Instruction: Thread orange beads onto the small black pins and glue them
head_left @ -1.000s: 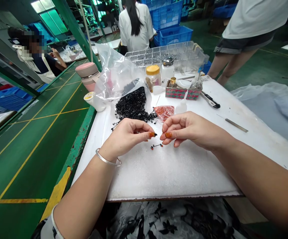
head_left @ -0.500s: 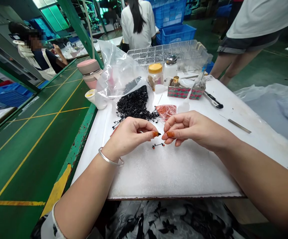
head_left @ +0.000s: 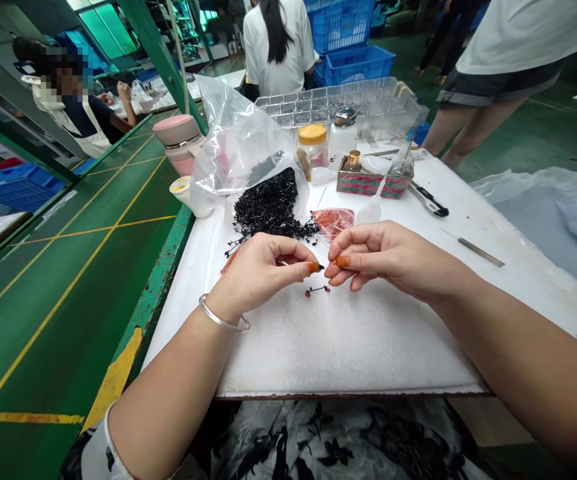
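Observation:
Thumb and fingertips of my left hand pinch a small black part, whose dark tip sticks out toward the right. Facing it across a narrow gap, my right hand has thumb and forefinger pressed together; whatever lies between them is too small to make out. Both thumbs are stained orange. Just below the fingertips, a thin black piece with orange-red ends lies on the white work surface. Behind my left hand a pile of small black parts spills from a clear plastic bag. A bag of orange-red bits lies beside it.
A patterned box with bottles, a yellow-lidded jar and a compartment tray stand behind. At right lie a cutter and a thin metal tool. A pink cup is at left. Other people are nearby.
Both hands keep nearly the same pose; the right fingertips have shifted very slightly. The seated person at the left has raised a hand.

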`<action>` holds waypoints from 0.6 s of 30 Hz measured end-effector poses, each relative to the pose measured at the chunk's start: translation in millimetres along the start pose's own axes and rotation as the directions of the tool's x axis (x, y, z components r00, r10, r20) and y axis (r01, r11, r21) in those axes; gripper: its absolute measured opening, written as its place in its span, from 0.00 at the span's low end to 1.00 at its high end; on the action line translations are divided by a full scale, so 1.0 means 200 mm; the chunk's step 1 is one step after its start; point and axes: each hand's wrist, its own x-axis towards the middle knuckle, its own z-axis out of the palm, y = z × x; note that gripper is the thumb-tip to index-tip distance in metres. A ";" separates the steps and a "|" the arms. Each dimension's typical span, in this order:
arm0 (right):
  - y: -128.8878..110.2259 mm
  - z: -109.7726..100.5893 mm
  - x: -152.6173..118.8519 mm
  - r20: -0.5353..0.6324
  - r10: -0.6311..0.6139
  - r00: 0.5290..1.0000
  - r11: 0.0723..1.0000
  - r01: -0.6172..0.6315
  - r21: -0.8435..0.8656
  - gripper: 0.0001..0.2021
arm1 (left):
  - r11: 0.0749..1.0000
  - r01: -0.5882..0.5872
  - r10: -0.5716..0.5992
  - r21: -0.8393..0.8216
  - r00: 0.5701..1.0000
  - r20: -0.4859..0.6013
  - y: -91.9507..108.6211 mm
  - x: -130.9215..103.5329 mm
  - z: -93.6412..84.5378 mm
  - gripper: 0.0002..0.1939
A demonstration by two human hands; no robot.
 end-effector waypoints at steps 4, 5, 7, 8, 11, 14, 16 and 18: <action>0.00 0.00 0.00 -0.025 0.002 1.000 1.000 -0.002 -0.011 0.14 | 1.000 -0.006 0.005 -0.008 1.000 -0.010 0.00 0.00 0.00 0.10; 0.00 0.00 0.00 -0.033 0.001 0.999 1.000 -0.001 -0.015 0.14 | 1.000 -0.007 0.006 -0.009 1.000 -0.015 0.00 0.00 0.00 0.10; -0.01 0.00 0.00 -0.047 -0.001 0.999 1.000 0.000 -0.019 0.14 | 1.000 -0.005 0.005 -0.009 1.000 -0.027 0.00 0.00 0.01 0.10; 0.00 0.00 0.00 -0.054 -0.005 0.999 1.000 0.004 -0.020 0.14 | 1.000 -0.004 0.004 -0.010 0.999 -0.034 0.00 0.00 0.01 0.10; 0.00 0.00 0.00 -0.068 -0.012 0.998 1.000 0.011 -0.015 0.13 | 1.000 -0.005 0.004 -0.016 0.999 -0.046 0.00 0.00 0.01 0.09; 0.00 0.00 0.01 -0.070 -0.022 0.997 1.000 0.022 -0.009 0.11 | 1.000 -0.012 0.012 -0.003 0.999 -0.047 0.00 0.00 0.00 0.10; 0.00 0.00 0.01 -0.066 -0.033 0.997 0.999 0.033 -0.006 0.10 | 1.000 -0.018 0.019 0.008 0.999 -0.043 0.00 0.00 0.00 0.11; 0.00 0.00 0.00 -0.068 -0.037 0.997 0.999 0.037 -0.005 0.09 | 1.000 -0.023 0.023 0.008 0.999 -0.041 0.00 0.00 0.00 0.11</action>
